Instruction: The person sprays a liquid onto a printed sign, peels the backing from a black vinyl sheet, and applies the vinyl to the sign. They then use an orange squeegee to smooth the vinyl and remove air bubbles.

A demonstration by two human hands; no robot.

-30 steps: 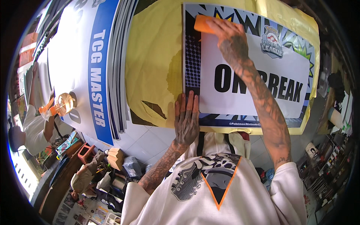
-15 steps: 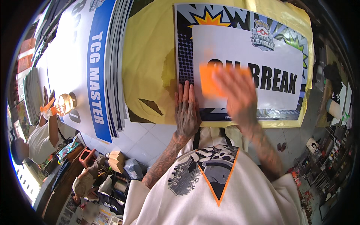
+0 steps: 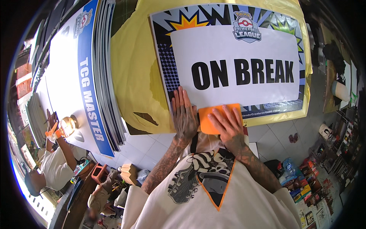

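A printed sign (image 3: 213,95) with a white panel, bold black lettering and a comic-style border lies face up on yellow sheeting (image 3: 135,76). My left hand (image 3: 185,118) rests flat on its lower left corner, fingers stretched out and pointing away from me. Close to my body, at the sign's lower edge, my right hand (image 3: 231,126) holds an orange squeegee (image 3: 207,120), a flat square card. The fingers lie over its top face, while the thumb is hidden. The squeegee covers part of the sign's bottom border.
To the left stands a stack of white and blue printed boards (image 3: 87,99). Another person (image 3: 57,160) works at the far left beside a glowing lamp (image 3: 68,126). A red stool (image 3: 100,173) and cardboard (image 3: 129,173) sit on the tiled floor. Clutter lines the right.
My right hand has brought the squeegee from the panel's middle down to the sign's lower edge, uncovering the lettering. My left hand stays by the lower left corner; the whole view has shifted slightly.
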